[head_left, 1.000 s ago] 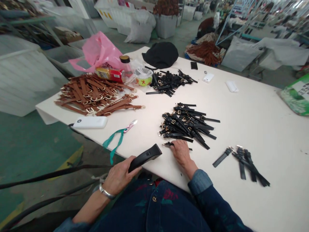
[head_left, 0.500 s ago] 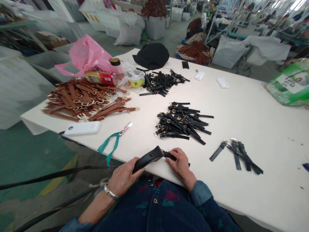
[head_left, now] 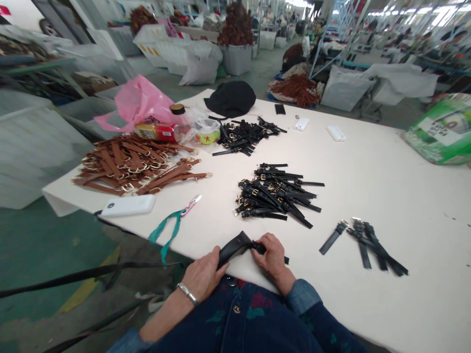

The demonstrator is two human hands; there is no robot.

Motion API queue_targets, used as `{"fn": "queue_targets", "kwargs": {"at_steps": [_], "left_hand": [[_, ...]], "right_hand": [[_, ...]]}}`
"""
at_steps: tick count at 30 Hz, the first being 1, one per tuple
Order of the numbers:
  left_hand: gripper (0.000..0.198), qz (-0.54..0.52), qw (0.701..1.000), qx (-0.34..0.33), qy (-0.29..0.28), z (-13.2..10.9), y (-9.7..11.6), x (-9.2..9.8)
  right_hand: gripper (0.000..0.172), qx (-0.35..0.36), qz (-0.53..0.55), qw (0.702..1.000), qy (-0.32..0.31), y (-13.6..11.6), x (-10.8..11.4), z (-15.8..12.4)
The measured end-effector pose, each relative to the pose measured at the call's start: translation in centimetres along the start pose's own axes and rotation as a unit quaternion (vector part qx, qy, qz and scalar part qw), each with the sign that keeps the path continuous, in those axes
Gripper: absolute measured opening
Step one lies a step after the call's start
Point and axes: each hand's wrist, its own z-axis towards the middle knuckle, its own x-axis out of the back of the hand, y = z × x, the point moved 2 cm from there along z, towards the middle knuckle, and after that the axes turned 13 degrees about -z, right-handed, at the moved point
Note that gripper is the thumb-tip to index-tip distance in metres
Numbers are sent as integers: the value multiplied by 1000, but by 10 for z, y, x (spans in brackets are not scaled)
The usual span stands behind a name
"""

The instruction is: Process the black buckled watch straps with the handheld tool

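My left hand (head_left: 203, 275), at the front edge of the table, is closed around a broad black leather strap (head_left: 234, 246) whose end curves up to the right. A long black band (head_left: 91, 272) trails off to the left behind that hand. My right hand (head_left: 271, 259) pinches a short black buckle strap (head_left: 259, 248), its tail showing past the fingers. The buckle strap meets the end of the broad strap; the join is too small to make out. Beyond my hands lies a pile of short black buckle straps (head_left: 279, 193).
Several loose black straps (head_left: 375, 245) lie to the right. Thread snips (head_left: 191, 205) with a green ribbon, a white power bank (head_left: 128, 205) and brown buckle straps (head_left: 125, 164) are on the left. A black cap (head_left: 231, 98) and a green bag (head_left: 441, 130) stand farther off.
The broad strap's end has tilted and come down closer to the buckle strap. My left hand has shifted right, toward my right hand. The whole view has tipped up slightly.
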Motion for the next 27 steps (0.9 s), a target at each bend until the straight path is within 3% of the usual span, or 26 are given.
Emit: {"fn": "queue_targets", "kwargs": {"at_steps": [11,17,27], "left_hand": [[39,11,1000,19,1,1,1,-6],[41,23,1000,7,1,1,2,-6],[38,25,1000,8,2,-4,4,-7]], "right_hand": [[18,39,-4,999,-5,-5,2,1],[11,21,24,999,-7,0,-3,0],[13,48,70,996,-12,17,6,-16]]}}
